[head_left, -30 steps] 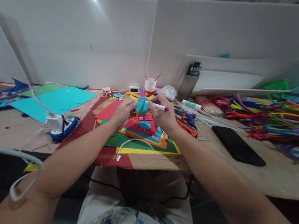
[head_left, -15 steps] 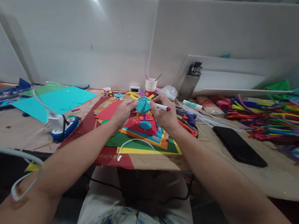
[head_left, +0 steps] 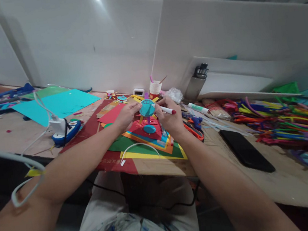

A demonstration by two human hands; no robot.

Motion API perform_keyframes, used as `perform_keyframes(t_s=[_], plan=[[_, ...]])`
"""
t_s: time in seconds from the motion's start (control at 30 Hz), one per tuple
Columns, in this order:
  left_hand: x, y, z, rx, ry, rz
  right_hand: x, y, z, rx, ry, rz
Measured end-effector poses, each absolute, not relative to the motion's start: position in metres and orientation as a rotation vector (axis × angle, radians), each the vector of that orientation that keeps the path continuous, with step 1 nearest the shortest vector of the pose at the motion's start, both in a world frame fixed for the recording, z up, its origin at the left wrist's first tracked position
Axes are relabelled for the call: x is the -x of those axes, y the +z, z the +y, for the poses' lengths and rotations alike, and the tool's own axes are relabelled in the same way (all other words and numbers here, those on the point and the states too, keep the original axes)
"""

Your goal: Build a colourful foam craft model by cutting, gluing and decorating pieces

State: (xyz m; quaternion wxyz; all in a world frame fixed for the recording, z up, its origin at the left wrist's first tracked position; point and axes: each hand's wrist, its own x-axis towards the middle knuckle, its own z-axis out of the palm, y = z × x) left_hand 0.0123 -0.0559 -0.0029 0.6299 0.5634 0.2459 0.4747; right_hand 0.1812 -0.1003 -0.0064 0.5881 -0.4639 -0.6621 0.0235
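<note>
My left hand (head_left: 128, 115) pinches the left edge of a round blue paper disc (head_left: 147, 109) with dark curved marks near its top. Yellow and purple paper strips stick out around the disc. In my right hand (head_left: 170, 117) is a marker pen (head_left: 167, 109) with a white barrel and a dark red end; its tip side points left at the disc's right edge. Fingers of that hand also touch the disc's edge. Just below the disc lies a smaller blue oval (head_left: 149, 129) on red paper. Whether the tip touches the disc I cannot tell.
Colored paper sheets (head_left: 118, 145) are stacked under my hands. A paper cup (head_left: 155, 88) and a bottle (head_left: 196, 82) stand behind. To the right lie a black phone (head_left: 246, 151), a glue gun (head_left: 196, 121) and many pipe cleaners (head_left: 281, 122). A power strip (head_left: 66, 133) sits left.
Both hands stay nearly in place. The dark marks on the disc look slightly different at the top; otherwise the scene is the same.
</note>
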Motion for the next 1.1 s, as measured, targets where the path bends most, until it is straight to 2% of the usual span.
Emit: perform_keyframes(t_s=[1.1], plan=[[-0.0121,-0.0056,-0.0535,-1.272,1.091,0.539,-0.1838,-0.0086,-0.0950,1.030,0.018,-1.501]])
